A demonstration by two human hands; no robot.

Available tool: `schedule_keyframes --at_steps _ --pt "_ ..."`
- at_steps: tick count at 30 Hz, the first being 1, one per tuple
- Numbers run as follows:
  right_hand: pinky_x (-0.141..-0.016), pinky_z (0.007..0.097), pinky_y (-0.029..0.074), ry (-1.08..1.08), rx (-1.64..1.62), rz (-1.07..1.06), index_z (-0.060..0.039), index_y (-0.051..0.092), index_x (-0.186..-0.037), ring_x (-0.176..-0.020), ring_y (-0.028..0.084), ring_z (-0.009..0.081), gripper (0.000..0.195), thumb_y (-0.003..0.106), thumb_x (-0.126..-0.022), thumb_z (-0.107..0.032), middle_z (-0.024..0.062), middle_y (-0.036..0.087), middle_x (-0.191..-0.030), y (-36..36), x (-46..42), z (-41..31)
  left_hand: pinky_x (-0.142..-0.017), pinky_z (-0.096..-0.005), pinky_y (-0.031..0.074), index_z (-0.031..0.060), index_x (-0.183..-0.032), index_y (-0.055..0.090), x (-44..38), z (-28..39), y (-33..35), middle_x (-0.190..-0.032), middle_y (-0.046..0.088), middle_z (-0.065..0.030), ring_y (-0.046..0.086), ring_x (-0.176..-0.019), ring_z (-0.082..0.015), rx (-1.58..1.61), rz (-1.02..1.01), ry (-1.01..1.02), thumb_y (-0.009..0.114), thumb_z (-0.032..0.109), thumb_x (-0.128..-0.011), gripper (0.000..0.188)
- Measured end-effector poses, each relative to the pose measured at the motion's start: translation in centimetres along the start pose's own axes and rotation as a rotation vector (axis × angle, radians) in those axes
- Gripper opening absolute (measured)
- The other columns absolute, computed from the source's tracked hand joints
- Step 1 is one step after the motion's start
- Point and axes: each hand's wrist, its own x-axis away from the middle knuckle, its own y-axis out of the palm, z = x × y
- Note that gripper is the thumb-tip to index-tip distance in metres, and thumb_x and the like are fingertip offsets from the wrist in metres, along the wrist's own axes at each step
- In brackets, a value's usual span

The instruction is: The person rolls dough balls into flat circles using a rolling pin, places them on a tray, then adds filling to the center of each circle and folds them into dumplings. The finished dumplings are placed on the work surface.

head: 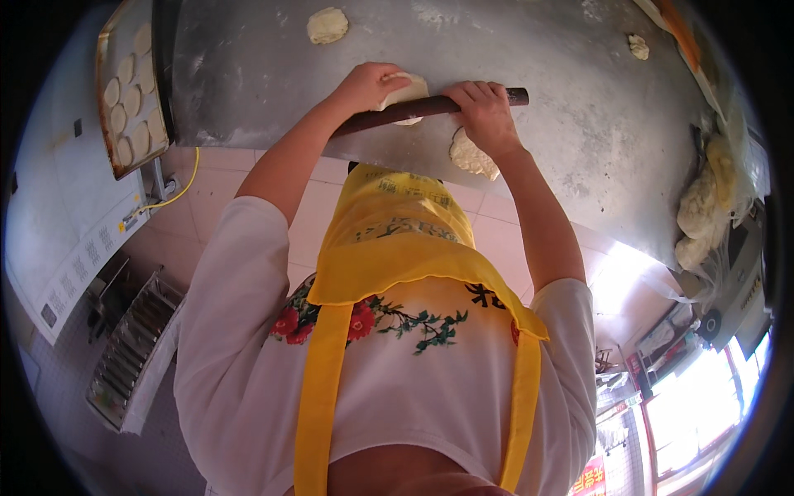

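A dark wooden rolling pin [434,106] lies slantwise across a flattened round of dough [407,93] near the front edge of the metal worktop [260,74]. My right hand [481,111] is closed around the pin close to its right end. My left hand [372,87] pinches the rim of the dough round between thumb and fingers, with its lower part beside the left portion of the pin. Just below my right hand, a rough flat piece of dough [472,156] rests at the worktop's edge, partly hidden by the wrist.
A lump of dough [327,25] sits farther back, a small scrap [638,47] at the back right. On the left stands a baking tray [107,118] with several dough rounds. Bagged dough [701,211] lies at the right edge. A metal rack [133,353] is at lower left.
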Motion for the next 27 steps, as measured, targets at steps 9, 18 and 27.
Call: schedule_keyframes --at_steps 9,18,27 --pt "-0.085 0.0363 0.036 0.009 -0.097 0.070 -0.0221 0.061 -0.110 -0.095 0.052 0.0185 0.042 0.065 -0.071 -0.005 -0.0033 0.056 -0.101 -2.1 3.1 0.1 -0.094 -0.0319 0.045 -0.0033 -0.121 0.046 4.3 -5.2 -2.5 -0.116 0.053 -0.0118 0.054 -0.106 -0.0202 1.232 0.273 -0.167 0.059 0.013 -0.087 0.040" --pt "-0.085 0.0373 0.038 0.037 -0.121 0.062 -0.0182 0.059 -0.116 -0.094 0.053 0.0224 0.046 0.066 -0.072 -0.008 0.0034 0.056 -0.101 -3.5 4.1 1.7 -0.094 -0.0363 0.045 -0.0031 -0.113 0.046 5.9 -6.9 -1.1 -0.114 0.053 -0.0131 0.054 -0.105 -0.0242 1.715 0.379 -0.031 0.055 0.009 -0.088 0.030" --pt "-0.084 0.0384 0.040 0.188 -0.106 0.040 -0.0209 0.053 -0.124 -0.097 0.053 0.0234 0.053 0.065 -0.073 -0.010 0.0043 0.056 -0.103 0.2 -0.6 -3.0 -0.099 -0.0376 0.034 -0.0008 -0.124 0.042 10.4 -8.4 1.4 -0.127 0.044 -0.0180 0.041 -0.120 -0.0298 0.229 1.077 0.122 0.055 0.015 -0.089 0.041"
